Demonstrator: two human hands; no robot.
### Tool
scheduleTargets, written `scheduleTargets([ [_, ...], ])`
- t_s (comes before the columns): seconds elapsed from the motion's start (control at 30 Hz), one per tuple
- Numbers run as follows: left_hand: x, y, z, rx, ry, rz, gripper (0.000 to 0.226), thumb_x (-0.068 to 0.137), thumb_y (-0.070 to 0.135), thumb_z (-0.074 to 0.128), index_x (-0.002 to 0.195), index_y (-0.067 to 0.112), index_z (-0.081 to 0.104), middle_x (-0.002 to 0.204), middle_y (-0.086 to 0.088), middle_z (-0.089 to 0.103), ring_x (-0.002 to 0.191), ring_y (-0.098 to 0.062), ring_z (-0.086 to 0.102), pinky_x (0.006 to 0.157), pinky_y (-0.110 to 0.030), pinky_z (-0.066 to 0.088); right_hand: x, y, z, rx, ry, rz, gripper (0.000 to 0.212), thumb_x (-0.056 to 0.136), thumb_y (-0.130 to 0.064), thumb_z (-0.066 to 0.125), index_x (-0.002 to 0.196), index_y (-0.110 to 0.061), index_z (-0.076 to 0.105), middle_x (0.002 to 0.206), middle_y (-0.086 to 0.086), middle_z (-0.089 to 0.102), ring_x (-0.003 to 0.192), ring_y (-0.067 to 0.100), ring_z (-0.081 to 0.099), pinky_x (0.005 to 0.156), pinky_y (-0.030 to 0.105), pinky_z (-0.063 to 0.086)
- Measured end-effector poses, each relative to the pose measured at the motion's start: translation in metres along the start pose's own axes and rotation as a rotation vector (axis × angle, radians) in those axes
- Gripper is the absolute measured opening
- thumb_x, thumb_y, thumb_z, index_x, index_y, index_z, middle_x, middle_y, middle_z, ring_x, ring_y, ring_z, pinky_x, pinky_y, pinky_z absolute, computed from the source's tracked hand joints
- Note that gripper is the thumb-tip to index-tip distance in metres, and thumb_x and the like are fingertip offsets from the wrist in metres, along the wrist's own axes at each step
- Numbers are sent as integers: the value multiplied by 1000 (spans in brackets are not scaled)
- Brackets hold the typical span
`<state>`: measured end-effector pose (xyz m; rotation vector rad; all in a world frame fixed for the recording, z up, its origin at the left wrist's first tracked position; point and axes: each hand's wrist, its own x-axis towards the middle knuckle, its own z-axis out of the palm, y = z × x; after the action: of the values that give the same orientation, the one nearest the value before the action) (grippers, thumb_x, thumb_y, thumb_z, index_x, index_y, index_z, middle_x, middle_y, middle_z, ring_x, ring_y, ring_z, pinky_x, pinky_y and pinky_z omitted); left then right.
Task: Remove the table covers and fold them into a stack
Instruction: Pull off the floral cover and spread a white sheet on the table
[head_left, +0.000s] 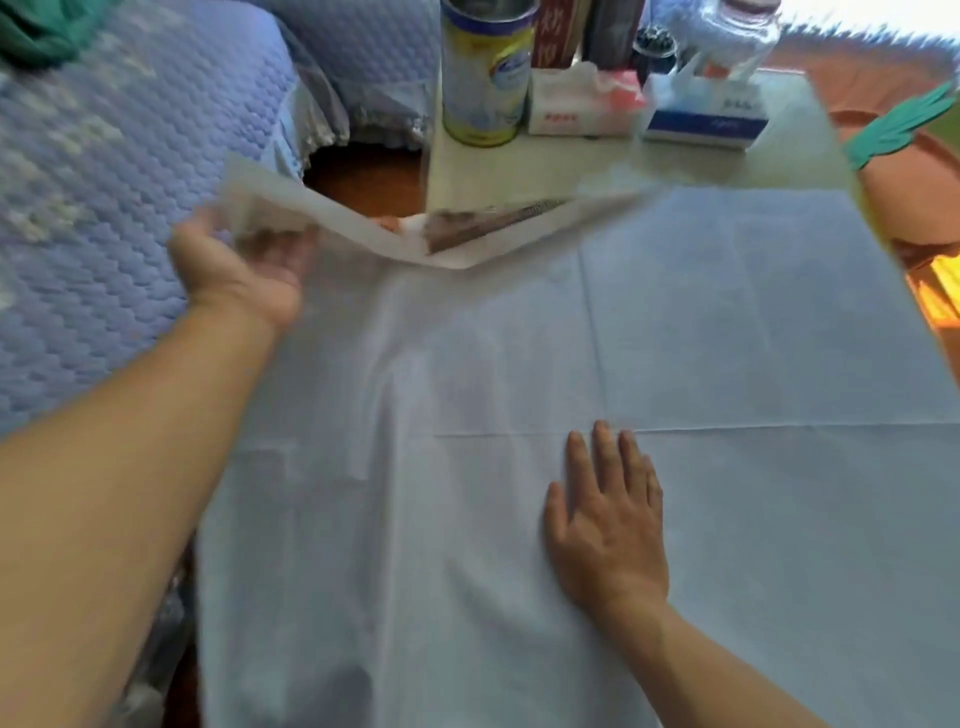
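Thin white table cover (597, 364) spread flat over the counter, its far-left corner lifted and folded back. Left hand (244, 270) pinching that raised corner, fingers curled on the edge — blurred, so exact grip unclear. Right hand (608, 525) pressed flat near the middle crease, fingers straight and slightly apart. Looks light, limp, sheer — probably slippery and easily creased or torn. Best taken at corners and edges, pulled gently clear of the tin (485, 78) and tissue boxes (706, 119) at the far end.
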<state>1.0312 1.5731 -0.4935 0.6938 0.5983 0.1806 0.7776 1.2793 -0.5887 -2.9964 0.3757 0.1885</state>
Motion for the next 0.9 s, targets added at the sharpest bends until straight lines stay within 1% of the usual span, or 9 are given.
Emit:
scheduleTargets([
  [0.1,46,10,-20,147,22,29,62,89,58,57,139,20,56,123,-11,70,109,-28,70,89,-54,59,2,0,1,-12,8,-2,64,91,-50,38,149,-24,46,162,7,32,151,32,23,122,45,14],
  [0.2,50,-32,-43,1081,-99,65,102,73,68,71,158,31,28,163,-9,33,150,-28,33,122,-53,28,3,0,3,-27,39,-6,64,91,-49,39,148,-23,48,161,8,34,150,33,24,121,46,16],
  [0.27,17,-71,-43,1664,-351,217,80,96,57,56,161,29,20,169,-13,8,157,-29,6,127,-46,8,2,-1,2,-28,52,-4,64,90,-49,39,148,-23,49,161,8,35,150,33,24,120,45,16],
  [0.33,-25,-99,-34,1926,-554,319,68,102,54,44,161,35,15,170,-8,-4,156,-30,-6,127,-46,2,3,-2,2,-21,57,0,65,90,-49,38,148,-23,49,161,8,35,150,32,24,119,44,16],
  [0.53,-105,-145,-59,2229,-741,676,73,99,47,44,162,31,11,170,-11,-4,156,-34,-4,126,-51,4,2,-1,6,4,74,-1,66,91,-50,35,151,-24,43,162,7,32,151,31,20,121,44,12],
  [0.6,-104,-146,-66,2248,-820,595,71,100,52,39,162,32,12,170,-9,0,157,-30,-1,126,-48,5,0,-1,5,14,87,0,67,91,-49,33,152,-23,43,163,8,32,151,31,20,121,44,12],
  [0.7,-88,-140,-71,2282,-809,430,71,100,64,24,160,39,-3,170,-1,-15,155,-25,-17,126,-49,1,-4,-1,1,7,40,10,64,91,-48,37,150,-24,42,161,7,32,149,31,20,120,45,13],
  [0.83,-86,-139,-72,2350,-824,344,71,99,68,14,157,43,-15,166,3,-29,151,-24,-31,125,-51,-6,52,-30,-22,14,82,81,40,91,-38,43,121,-17,57,128,13,51,120,38,42,103,48,31],
  [0.9,-86,-137,-65,2351,-836,282,71,98,70,15,157,45,-17,165,4,-31,150,-23,-33,125,-51,-8,92,-42,-25,83,73,48,50,96,-40,41,141,-17,47,147,13,41,136,38,33,116,49,21],
])
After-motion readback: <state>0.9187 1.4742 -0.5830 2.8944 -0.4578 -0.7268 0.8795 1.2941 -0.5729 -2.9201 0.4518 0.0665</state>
